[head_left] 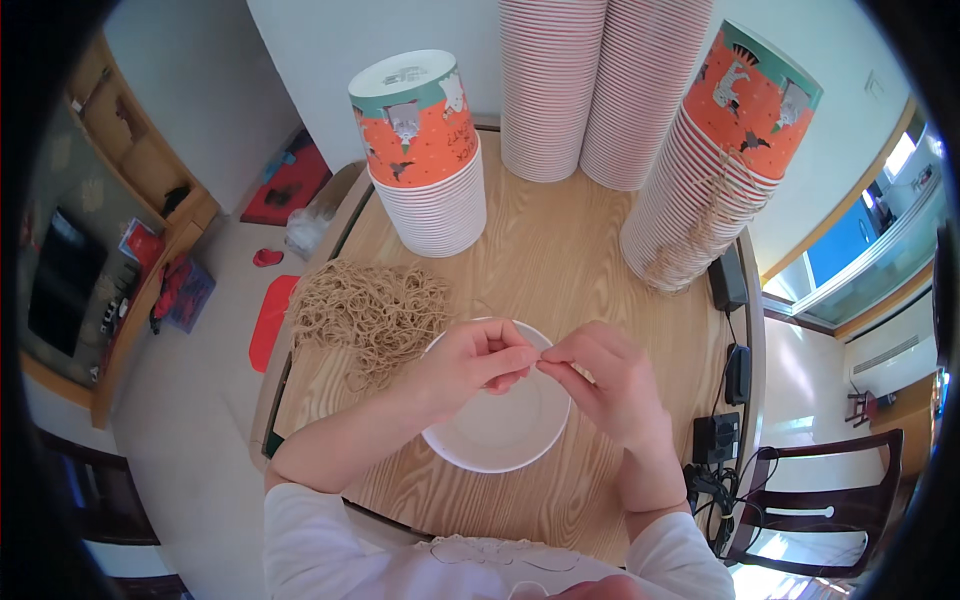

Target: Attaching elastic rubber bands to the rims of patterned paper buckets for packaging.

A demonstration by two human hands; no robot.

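Above a round white bowl [497, 450], my left hand [480, 360] and my right hand [600, 375] meet with their fingertips nearly touching. Both hands are closed in a pinch. What lies between the fingertips is too small to make out. Beside my left forearm sits a loose, tangled heap of tan twine [370, 310]. The bowl's far rim is partly hidden behind my hands.
Stacked paper tubs with an orange printed one on top [420, 140] stand at the back left. Tall white stacks [553, 90] rise behind. A leaning stack [690, 210] at right has tan strands over it. Black adapters and cables [716, 440] line the table's right edge.
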